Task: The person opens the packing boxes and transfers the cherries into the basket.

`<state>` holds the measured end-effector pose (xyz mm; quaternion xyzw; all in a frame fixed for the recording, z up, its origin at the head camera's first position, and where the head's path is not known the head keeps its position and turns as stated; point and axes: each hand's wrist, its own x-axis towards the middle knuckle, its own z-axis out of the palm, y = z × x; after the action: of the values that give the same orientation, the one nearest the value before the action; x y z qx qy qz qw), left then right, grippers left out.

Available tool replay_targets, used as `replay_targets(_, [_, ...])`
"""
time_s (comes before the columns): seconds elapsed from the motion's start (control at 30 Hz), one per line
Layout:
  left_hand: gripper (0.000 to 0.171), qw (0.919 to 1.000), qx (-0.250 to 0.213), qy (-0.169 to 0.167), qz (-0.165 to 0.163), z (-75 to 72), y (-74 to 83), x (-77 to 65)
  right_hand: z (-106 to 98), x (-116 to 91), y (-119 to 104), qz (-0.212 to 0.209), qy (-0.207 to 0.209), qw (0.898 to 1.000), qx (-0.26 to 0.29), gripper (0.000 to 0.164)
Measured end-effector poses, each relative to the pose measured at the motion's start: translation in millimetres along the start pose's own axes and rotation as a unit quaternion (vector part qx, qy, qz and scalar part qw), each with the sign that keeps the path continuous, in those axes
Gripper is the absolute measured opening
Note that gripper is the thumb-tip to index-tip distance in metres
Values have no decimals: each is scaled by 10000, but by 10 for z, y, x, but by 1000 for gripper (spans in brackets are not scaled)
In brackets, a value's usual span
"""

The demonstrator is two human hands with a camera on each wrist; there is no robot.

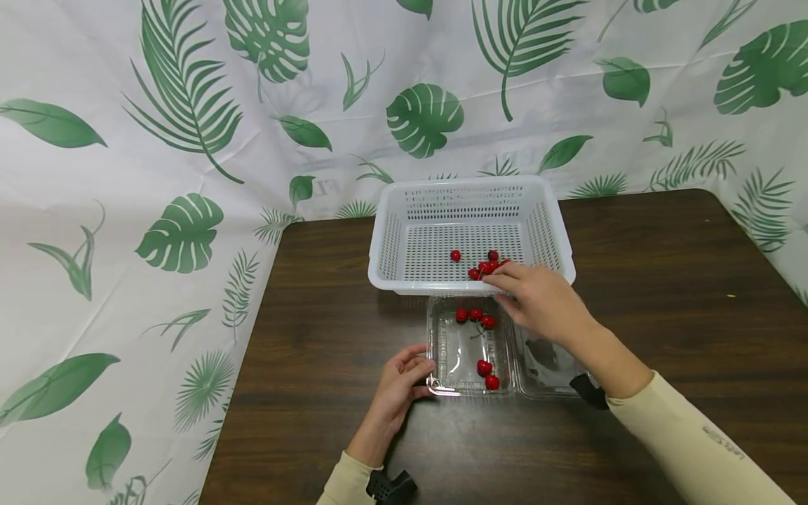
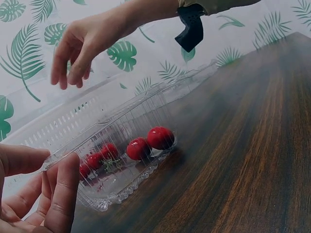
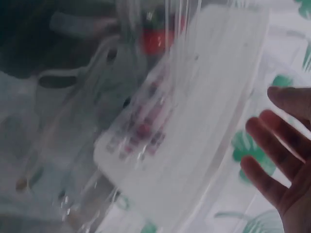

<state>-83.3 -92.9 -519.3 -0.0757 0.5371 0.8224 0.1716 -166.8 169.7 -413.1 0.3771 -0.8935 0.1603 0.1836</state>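
My left hand (image 1: 400,382) pinches the left rim of a clear plastic clamshell box (image 1: 463,354) between thumb and fingers. Inside the box are red cherries: three at the back, one cherry (image 1: 475,314) among them, and two near the front, one cherry (image 1: 484,367) beside the other. My right hand (image 1: 543,298) hovers over the near rim of a white perforated basket (image 1: 413,286), its fingers loosely bent and spread, with nothing visible in them. Several cherries (image 1: 485,267) cluster in the basket by those fingertips. In the left wrist view, the right hand (image 2: 80,51) hangs above the box.
The box's clear lid (image 1: 546,386) lies opened out to the right, partly under my right forearm. A dark wooden table (image 1: 315,315) carries everything. Behind the basket hangs a white leaf-print cloth (image 1: 353,133). A loose cherry (image 1: 456,255) lies farther left in the basket.
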Motion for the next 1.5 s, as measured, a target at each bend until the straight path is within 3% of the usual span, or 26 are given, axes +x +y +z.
replay_targets(0.1, [48,10000,9,-3,8,-3,-1,-1,89,-18,-158,-450,-460,9978,134,29])
replay_targets(0.23, [48,10000,-2,-19,18,-7,-3,0,245,-89,-355,-744,-1436,9868,-124,25])
replay_targets(0.33, [47,10000,-27,-34,21,-8,-4,1,351,-133,-451,-745,-2036,9748,-531,20])
replay_targets(0.47, [47,10000,-56,-46,16,-8,-7,-1,435,-164,-508,-535,-2490,9635,-824,15])
replay_targets(0.67, [46,10000,-82,-33,14,-2,-8,-4,477,-194,-517,-368,-2499,9641,-816,16])
replay_targets(1.0, [43,10000,-14,-13,58,7,1,-16,556,-223,-492,-431,-2323,9683,-805,16])
replay_targets(1.5, [46,10000,-13,34,-5,20,25,-30,528,-198,-502,-346,-2547,9643,-638,11])
